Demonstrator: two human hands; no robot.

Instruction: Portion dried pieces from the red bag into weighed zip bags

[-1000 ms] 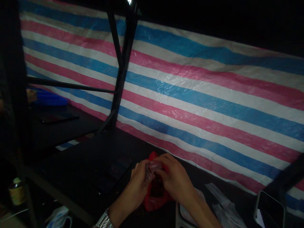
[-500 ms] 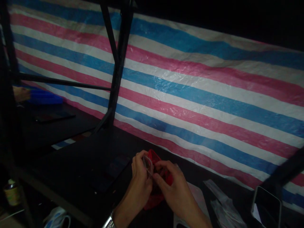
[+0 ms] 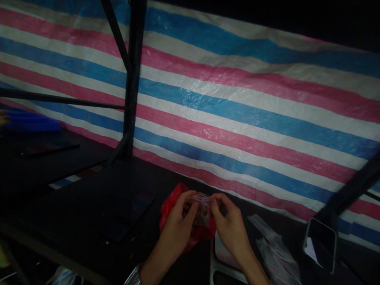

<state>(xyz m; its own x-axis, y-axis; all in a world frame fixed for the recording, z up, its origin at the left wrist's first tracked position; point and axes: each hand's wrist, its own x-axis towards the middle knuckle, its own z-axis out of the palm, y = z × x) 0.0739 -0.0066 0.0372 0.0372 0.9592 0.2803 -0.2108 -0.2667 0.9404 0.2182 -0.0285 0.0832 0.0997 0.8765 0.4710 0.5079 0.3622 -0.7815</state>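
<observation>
Behind the fingers hangs a striped tarp [image 3: 237,103]; under them lies a red bag [image 3: 170,204]. Left hand [image 3: 178,225] and right hand [image 3: 230,223] pinch a small clear pouch [image 3: 202,206] between fingertips, its top seemingly not yet opened.

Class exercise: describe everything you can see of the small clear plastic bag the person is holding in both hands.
The small clear bag is thin, see-through plastic, slightly crinkled, with something dark inside that is too dim to identify. It is held up just above the dark table, in front of a red plastic bag. The left hand pinches its left top edge and the right hand its right top edge, stretching the top between them. Whether its mouth is sealed cannot be told.
</observation>
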